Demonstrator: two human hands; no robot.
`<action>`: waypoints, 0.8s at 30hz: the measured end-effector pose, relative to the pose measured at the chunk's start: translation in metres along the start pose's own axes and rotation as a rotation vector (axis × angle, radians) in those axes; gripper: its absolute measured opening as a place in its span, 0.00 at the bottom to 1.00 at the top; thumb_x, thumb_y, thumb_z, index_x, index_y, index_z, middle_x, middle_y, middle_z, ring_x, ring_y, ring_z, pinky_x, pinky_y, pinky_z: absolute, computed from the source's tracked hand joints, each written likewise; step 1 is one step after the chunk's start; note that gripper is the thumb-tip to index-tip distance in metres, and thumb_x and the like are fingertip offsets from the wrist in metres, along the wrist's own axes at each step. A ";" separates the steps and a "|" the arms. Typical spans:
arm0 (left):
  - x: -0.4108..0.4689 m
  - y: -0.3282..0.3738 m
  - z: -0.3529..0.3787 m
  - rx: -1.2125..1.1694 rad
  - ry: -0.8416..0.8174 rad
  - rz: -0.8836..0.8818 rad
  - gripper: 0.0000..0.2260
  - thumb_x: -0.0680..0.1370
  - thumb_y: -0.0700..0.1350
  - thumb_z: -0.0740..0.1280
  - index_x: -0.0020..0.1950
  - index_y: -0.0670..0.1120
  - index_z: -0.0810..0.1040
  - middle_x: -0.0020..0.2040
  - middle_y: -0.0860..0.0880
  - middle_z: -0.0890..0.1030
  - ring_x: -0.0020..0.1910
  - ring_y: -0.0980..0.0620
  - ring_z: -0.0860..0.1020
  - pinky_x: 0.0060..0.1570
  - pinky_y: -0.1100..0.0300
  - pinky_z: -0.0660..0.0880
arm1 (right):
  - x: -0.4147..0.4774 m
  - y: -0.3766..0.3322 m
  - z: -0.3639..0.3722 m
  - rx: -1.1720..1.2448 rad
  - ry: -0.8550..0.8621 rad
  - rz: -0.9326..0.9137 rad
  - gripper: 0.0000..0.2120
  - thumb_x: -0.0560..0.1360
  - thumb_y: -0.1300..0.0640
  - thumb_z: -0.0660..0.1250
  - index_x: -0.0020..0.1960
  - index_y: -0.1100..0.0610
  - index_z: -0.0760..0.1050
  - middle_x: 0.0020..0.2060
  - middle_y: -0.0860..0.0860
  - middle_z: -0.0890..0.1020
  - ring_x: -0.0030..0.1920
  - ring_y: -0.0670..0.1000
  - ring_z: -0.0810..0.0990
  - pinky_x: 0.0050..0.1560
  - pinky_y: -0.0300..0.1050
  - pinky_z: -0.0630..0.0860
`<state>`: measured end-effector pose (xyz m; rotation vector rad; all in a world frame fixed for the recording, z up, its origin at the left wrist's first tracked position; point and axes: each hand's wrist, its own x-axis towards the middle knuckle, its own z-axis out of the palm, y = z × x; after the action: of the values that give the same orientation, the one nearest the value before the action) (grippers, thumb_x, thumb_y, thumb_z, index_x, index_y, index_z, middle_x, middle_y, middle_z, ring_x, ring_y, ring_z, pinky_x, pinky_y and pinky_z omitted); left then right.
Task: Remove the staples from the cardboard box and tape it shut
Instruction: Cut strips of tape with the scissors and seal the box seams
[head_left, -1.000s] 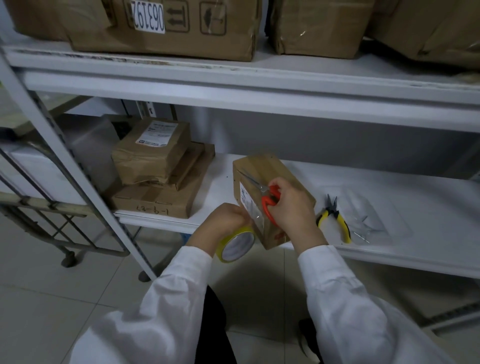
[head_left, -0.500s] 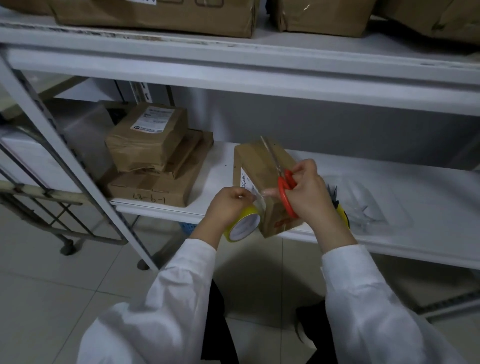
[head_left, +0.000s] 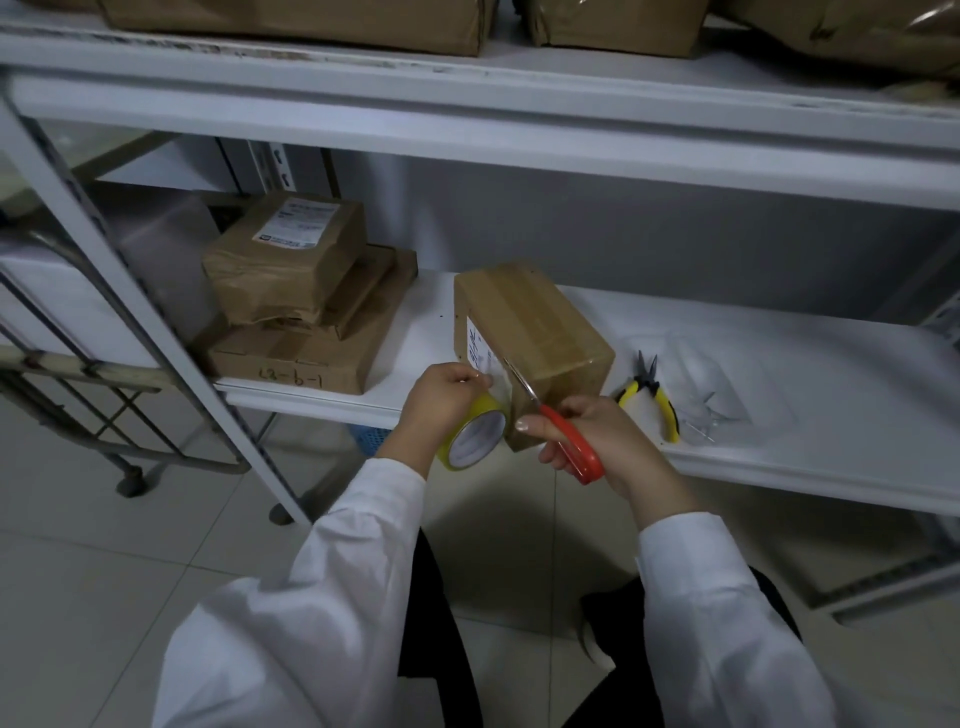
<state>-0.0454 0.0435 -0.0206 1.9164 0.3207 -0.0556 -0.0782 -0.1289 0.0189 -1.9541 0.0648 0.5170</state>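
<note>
The cardboard box (head_left: 530, 322) is being taped: tape roll (head_left: 475, 436) gripped by the left hand (head_left: 441, 395), scissors (head_left: 558, 423) by the right hand (head_left: 608, 441), a snip judged due.

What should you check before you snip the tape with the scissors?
1. The left hand grips the tape roll: ok.
2. The right hand grips the red scissors: ok.
3. Blades reach the tape stretched from the tape roll to the cardboard box: ok.
4. Left fingers clear of the blades: cannot tell.
5. The cardboard box rests on the shelf: ok.
6. All staples out: cannot tell.
</note>
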 end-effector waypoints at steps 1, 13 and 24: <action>-0.001 0.000 0.000 0.007 0.005 0.002 0.05 0.75 0.45 0.67 0.42 0.48 0.82 0.51 0.45 0.83 0.54 0.45 0.78 0.60 0.50 0.74 | -0.001 0.002 0.001 0.026 0.003 0.007 0.18 0.66 0.48 0.75 0.47 0.60 0.78 0.35 0.58 0.84 0.31 0.50 0.80 0.38 0.43 0.78; -0.006 0.004 -0.003 0.072 0.071 -0.034 0.07 0.72 0.47 0.70 0.34 0.54 0.79 0.52 0.49 0.83 0.55 0.47 0.78 0.61 0.52 0.74 | -0.021 0.023 -0.009 -0.067 -0.135 0.090 0.19 0.69 0.41 0.70 0.47 0.56 0.75 0.33 0.55 0.81 0.33 0.49 0.79 0.38 0.40 0.76; -0.004 0.008 -0.006 0.103 0.060 -0.009 0.03 0.72 0.48 0.70 0.38 0.52 0.80 0.52 0.46 0.83 0.54 0.46 0.78 0.60 0.49 0.75 | -0.011 0.010 -0.003 -0.012 -0.088 0.049 0.17 0.68 0.44 0.73 0.48 0.54 0.76 0.27 0.51 0.80 0.30 0.50 0.78 0.35 0.40 0.76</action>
<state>-0.0475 0.0455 -0.0101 2.0215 0.3728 -0.0208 -0.0901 -0.1380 0.0158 -1.9431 0.0544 0.6366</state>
